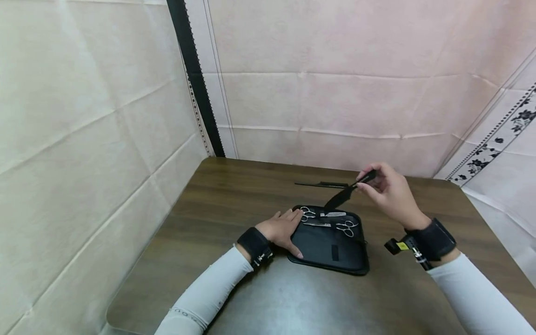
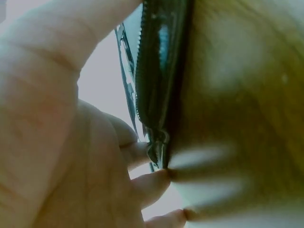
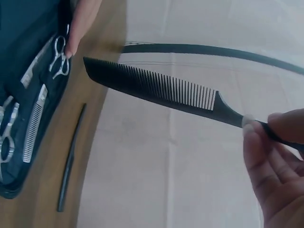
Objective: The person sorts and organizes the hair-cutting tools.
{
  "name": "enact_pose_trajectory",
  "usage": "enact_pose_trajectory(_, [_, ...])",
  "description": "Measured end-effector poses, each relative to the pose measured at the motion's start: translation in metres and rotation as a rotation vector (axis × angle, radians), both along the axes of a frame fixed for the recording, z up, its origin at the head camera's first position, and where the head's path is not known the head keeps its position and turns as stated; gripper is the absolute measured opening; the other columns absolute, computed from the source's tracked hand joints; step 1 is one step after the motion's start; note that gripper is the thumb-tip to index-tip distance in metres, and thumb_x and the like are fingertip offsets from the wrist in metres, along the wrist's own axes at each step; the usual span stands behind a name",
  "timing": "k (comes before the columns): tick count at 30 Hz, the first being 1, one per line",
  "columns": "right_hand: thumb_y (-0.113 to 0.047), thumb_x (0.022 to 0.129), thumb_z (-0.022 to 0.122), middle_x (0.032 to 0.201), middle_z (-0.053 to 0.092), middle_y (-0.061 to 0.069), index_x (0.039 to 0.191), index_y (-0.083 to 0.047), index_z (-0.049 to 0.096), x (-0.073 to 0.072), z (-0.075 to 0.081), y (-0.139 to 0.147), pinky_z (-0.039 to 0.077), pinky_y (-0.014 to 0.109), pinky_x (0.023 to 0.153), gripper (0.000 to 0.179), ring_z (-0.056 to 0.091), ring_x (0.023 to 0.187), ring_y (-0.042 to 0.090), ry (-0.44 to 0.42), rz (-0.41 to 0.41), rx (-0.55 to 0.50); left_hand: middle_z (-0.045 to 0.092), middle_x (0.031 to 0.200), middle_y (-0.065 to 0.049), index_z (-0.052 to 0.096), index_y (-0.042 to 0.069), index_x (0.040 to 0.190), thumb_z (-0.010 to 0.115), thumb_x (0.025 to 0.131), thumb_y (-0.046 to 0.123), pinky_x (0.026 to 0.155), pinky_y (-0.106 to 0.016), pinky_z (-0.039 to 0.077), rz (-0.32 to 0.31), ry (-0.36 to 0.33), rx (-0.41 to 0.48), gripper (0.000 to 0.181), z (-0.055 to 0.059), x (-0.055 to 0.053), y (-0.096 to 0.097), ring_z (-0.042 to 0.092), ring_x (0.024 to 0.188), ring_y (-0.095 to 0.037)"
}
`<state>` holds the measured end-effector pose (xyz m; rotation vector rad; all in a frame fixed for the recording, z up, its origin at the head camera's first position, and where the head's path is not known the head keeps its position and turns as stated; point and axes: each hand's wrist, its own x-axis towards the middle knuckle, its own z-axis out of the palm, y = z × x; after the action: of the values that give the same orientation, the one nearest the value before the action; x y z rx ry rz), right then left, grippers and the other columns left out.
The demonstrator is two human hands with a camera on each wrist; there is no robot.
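My right hand (image 1: 387,193) pinches the handle of a black comb (image 3: 161,88) between thumb and fingers, its toothed end tilted down over the far edge of a black zip case (image 1: 318,249). My left hand (image 1: 282,231) rests with spread, straight fingers on the left edge of that case, which lies open on the table. Inside the case are a pair of scissors (image 1: 321,224) and a pair of thinning shears (image 3: 34,128). In the left wrist view, fingertips touch the zipped edge (image 2: 159,85) of the case.
Behind the case, a second black comb (image 1: 322,184) lies on the wooden table (image 1: 201,232). Pale cloth hangs (image 1: 335,102) close along the table's far edge and its left side.
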<state>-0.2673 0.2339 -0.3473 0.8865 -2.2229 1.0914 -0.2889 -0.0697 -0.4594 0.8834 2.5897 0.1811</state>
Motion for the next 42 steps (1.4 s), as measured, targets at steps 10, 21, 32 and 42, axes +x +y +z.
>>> enact_pose_trajectory(10, [0.015,0.085,0.075,0.099,0.068,0.005,0.116,-0.001,0.060,0.051,-0.005,0.037,0.052,0.011,0.064,0.038,0.068,0.075,-0.003,-0.102,-0.177,0.094,0.000,0.176,-0.009,-0.001,0.014,0.168,0.075,0.080,0.073,0.129,-0.060,0.009,-0.052,-0.039,0.020,0.131,0.002,-0.002,0.000,0.001,0.163,-0.031])
enact_pose_trajectory(21, [0.011,0.087,0.076,0.093,0.067,0.005,0.113,-0.004,0.058,0.055,-0.005,0.043,0.052,0.012,0.062,0.034,0.066,0.073,-0.004,-0.149,-0.164,0.183,-0.001,0.176,-0.016,0.005,0.023,0.169,0.079,0.071,0.078,0.129,-0.061,0.010,-0.045,0.035,-0.009,0.135,-0.001,0.007,0.009,0.001,0.163,-0.037])
enact_pose_trajectory(32, [0.009,0.088,0.076,0.094,0.068,0.006,0.113,-0.004,0.058,0.055,-0.004,0.043,0.051,0.012,0.062,0.034,0.068,0.073,0.000,-0.174,-0.166,0.195,0.003,0.175,-0.019,0.011,0.013,0.168,0.078,0.072,0.077,0.130,-0.045,0.020,-0.004,0.061,-0.014,0.133,-0.004,0.008,0.015,0.005,0.162,-0.039])
enact_pose_trajectory(42, [0.009,0.089,0.075,0.093,0.068,0.005,0.114,-0.004,0.057,0.053,-0.005,0.047,0.053,0.014,0.062,0.034,0.066,0.073,-0.003,-0.187,-0.182,0.188,0.005,0.175,-0.020,0.013,0.012,0.168,0.078,0.073,0.076,0.127,-0.048,0.027,0.020,0.067,0.000,0.132,-0.006,0.005,0.018,0.009,0.162,-0.040])
